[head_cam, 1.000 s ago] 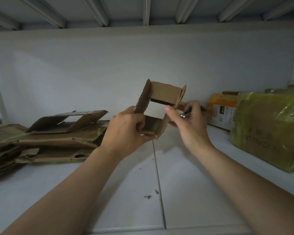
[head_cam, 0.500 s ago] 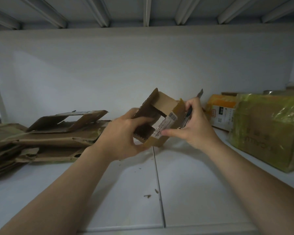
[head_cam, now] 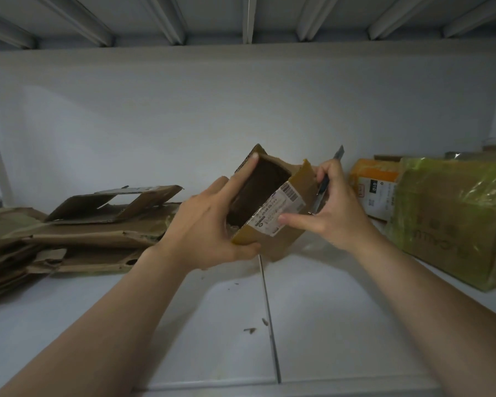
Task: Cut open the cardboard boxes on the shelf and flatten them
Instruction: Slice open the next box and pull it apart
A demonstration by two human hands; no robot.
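Note:
A small brown cardboard box [head_cam: 275,204], open at the ends and bearing a white label, is held above the white shelf [head_cam: 341,325]. My left hand [head_cam: 209,224] grips it from the left, index finger stretched along its top edge and thumb under its lower corner. My right hand [head_cam: 332,207] holds a utility knife [head_cam: 325,184] against the box's right side, blade tip pointing up past the fingers, while its index finger presses on the label.
A pile of flattened cardboard [head_cam: 78,227] lies at the left of the shelf. At the right stand a large box wrapped in green tape [head_cam: 453,213] and an orange-and-white box [head_cam: 375,187] behind it. Small cardboard scraps [head_cam: 251,329] lie on the shelf.
Both hands have turned the box so its labelled side faces me and lowered it a little. The knife has swung from lying sideways to pointing up beside the box.

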